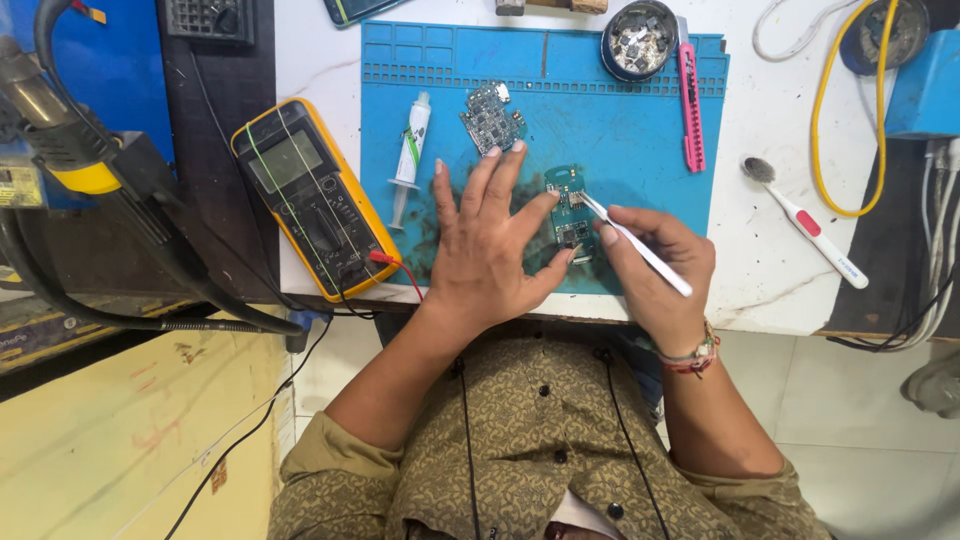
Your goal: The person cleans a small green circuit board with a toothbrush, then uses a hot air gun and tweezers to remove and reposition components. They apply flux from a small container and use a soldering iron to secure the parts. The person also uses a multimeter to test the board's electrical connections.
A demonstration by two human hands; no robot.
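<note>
Fingers of the left hand [487, 245] are spread and flat, grasping nothing; the thumb and forefinger tips press down beside a small green circuit board [570, 215] to pin it on the blue work mat [640, 120]. Closed in a pen-like pinch, the right hand [655, 265] holds a pair of slim metal tweezers [635, 243], whose tips touch the board near its upper middle.

The board lies near the front edge of the mat, between the two hands, on a dark smudged patch. A second, bluish circuit board [492, 117] sits just beyond the left fingertips, and a white syringe [410, 150] lies to its left. A yellow multimeter [315, 195] rests off the mat at the left, with a red lead plugged in. At the mat's far edge are a round tin of small parts [640, 40] and a pink craft knife [690, 100]; a white toothbrush [805, 222] lies on the table to the right.

To do this well, I judge that the left fingertips should hold the board firmly, clear of the tweezer tips, while the right wrist rests on the mat so the tips move lightly and do not slip across nearby parts.
</note>
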